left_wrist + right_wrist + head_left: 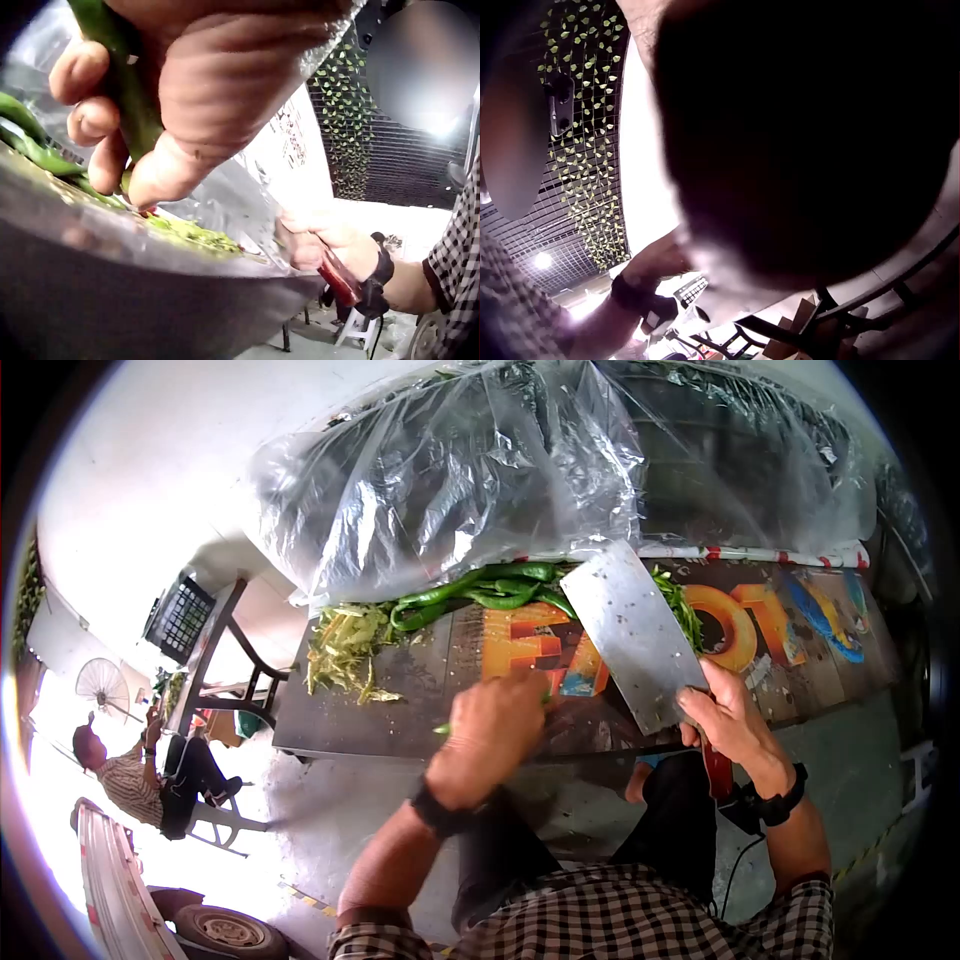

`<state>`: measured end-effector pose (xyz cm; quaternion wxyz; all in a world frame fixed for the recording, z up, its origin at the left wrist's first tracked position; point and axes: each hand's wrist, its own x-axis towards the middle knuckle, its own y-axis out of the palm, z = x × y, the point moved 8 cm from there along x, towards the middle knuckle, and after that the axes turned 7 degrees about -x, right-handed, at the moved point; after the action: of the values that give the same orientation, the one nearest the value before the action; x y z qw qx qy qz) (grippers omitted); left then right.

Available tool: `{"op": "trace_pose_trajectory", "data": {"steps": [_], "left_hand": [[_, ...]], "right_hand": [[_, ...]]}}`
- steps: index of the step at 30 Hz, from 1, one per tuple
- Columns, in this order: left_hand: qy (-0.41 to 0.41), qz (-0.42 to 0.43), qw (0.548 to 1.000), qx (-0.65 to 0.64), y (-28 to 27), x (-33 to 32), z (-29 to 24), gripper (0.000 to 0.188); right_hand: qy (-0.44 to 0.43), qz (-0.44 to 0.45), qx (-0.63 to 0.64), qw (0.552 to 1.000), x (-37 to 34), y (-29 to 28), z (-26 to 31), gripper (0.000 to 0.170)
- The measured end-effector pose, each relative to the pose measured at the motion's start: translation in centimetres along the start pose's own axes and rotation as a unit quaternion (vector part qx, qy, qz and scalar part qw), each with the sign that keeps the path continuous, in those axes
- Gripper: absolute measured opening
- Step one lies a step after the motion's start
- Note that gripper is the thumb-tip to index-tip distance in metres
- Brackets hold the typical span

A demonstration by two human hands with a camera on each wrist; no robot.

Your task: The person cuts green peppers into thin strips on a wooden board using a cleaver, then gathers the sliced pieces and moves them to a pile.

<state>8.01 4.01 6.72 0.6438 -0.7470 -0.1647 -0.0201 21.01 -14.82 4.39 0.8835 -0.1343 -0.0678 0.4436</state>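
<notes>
My left hand (pixel 490 730) holds a long green pepper (pixel 135 112) over the near side of the table, its fingers curled round the pepper in the left wrist view. A cleaver (pixel 625 635) with a broad, speckled blade is in my right hand (pixel 735 720), which grips it where the blade meets the red handle (pixel 716 770). The blade slants up and left over the table, its top corner by the whole green peppers (pixel 515 571). Cut green pepper pieces (pixel 685 615) lie behind the blade. A large dark shape fills much of the right wrist view and hides the cleaver there.
Pale green shreds (pixel 345 645) are heaped at the left end of the dark wooden table (pixel 310 730), which bears large painted letters. Clear plastic sheeting (pixel 450 480) drapes along the back. Another person (pixel 130 785) sits at far left beside a second table with a black crate (pixel 180 618).
</notes>
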Motion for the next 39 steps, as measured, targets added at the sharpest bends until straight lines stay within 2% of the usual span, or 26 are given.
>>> {"op": "trace_pose_trajectory", "data": {"steps": [2,3,4,5,6,9,12,13,14,15,16,19,20,21,22,24,26,29,30,33,34,37,39], "left_hand": [[-0.016,-0.036,0.999,0.038,-2.3,-0.5,4.0,0.006],[-0.009,-0.046,0.999,0.016,-4.1,-1.0,6.4,0.02],[-0.07,-0.118,0.985,-0.1,-4.9,-1.5,11.4,0.026],[-0.139,-0.096,0.985,0.019,-6.4,-0.8,13.9,0.029],[-0.129,-0.153,0.98,0.013,-8.3,-1.1,15.5,0.026],[-0.21,-0.146,0.965,0.057,-9.5,-2.0,18.7,0.024],[-0.15,-0.156,0.971,-0.098,-7.8,-2.9,14.5,0.018],[-0.145,-0.094,0.978,-0.119,-6.7,-3.0,12.0,0.028],[-0.121,-0.056,0.975,-0.18,-5.5,-3.6,9.4,0.022],[-0.055,-0.038,0.978,-0.2,-4.3,-4.0,6.7,0.021],[-0.062,0.019,0.968,-0.241,-3.2,-4.3,4.8,0.024],[-0.062,0.061,0.955,-0.284,-1.3,-4.1,4.3,0.025],[-0.047,0.012,0.949,-0.311,-1.5,-4.2,6.2,0.024],[-0.092,0.046,0.95,-0.296,-1.5,-4.3,8.5,0.027],[-0.083,0.032,0.96,-0.264,-1.9,-4.5,10.9,0.028],[-0.181,0.046,0.958,-0.216,-2.6,-5.1,16.7,0.031],[-0.213,-0.035,0.967,-0.135,-4.0,-5.2,21.8,0.03],[-0.196,-0.105,0.971,-0.083,-6.2,-5.0,24.9,0.03],[-0.194,-0.109,0.972,-0.081,-6.3,-4.9,24.1,0.031],[-0.187,-0.142,0.952,-0.197,-7.5,-3.8,18.6,0.028],[-0.161,-0.117,0.954,-0.224,-7.5,-3.2,15.3,0.022],[-0.116,-0.049,0.965,-0.232,-5.5,-3.0,9.4,0.02],[-0.073,-0.056,0.966,-0.243,-5.0,-3.0,6.3,0.02]], "right_hand": [[-0.009,0.009,0.017,1.0,0.0,-0.1,-0.8,0.03],[-0.007,0.005,0.022,1.0,0.1,-0.1,-1.0,0.03],[-0.004,0.001,0.027,1.0,0.2,-0.1,-1.2,0.03],[-0.001,-0.003,0.031,1.0,0.2,-0.1,-1.4,0.03],[-0.001,-0.002,0.038,0.999,0.2,0.0,-1.4,0.029],[-0.003,-0.003,0.049,0.999,0.4,-0.1,-1.4,0.028],[0.016,0.001,0.045,0.999,0.4,-0.1,-1.7,0.028],[0.023,0.006,0.041,0.999,0.4,-0.1,-1.7,0.029],[0.03,0.011,0.037,0.999,0.4,-0.1,-1.7,0.03],[0.031,0.014,0.038,0.999,0.4,-0.1,-1.8,0.03],[0.031,0.016,0.039,0.999,0.4,-0.1,-1.9,0.03],[0.03,0.018,0.052,0.998,0.5,0.1,-1.7,0.031],[0.029,0.017,0.058,0.998,0.4,0.0,-1.8,0.031],[0.023,0.016,0.055,0.998,0.3,0.0,-1.9,0.031],[0.016,0.014,0.053,0.998,0.4,-0.1,-2.0,0.031],[0.011,0.012,0.049,0.999,0.3,-0.1,-2.1,0.03],[0.016,0.009,0.045,0.999,0.3,-0.1,-2.0,0.03],[0.031,0.012,0.03,0.999,0.3,-0.1,-1.9,0.03],[0.029,0.012,0.032,0.999,0.2,-0.1,-1.9,0.03],[0.033,0.014,0.031,0.999,0.4,0.0,-1.6,0.03],[0.043,0.013,0.027,0.999,0.3,0.0,-1.5,0.03],[0.046,0.009,0.024,0.999,0.1,0.0,-1.2,0.029],[0.045,0.016,0.019,0.999,0.3,-0.1,-1.3,0.03]]}}
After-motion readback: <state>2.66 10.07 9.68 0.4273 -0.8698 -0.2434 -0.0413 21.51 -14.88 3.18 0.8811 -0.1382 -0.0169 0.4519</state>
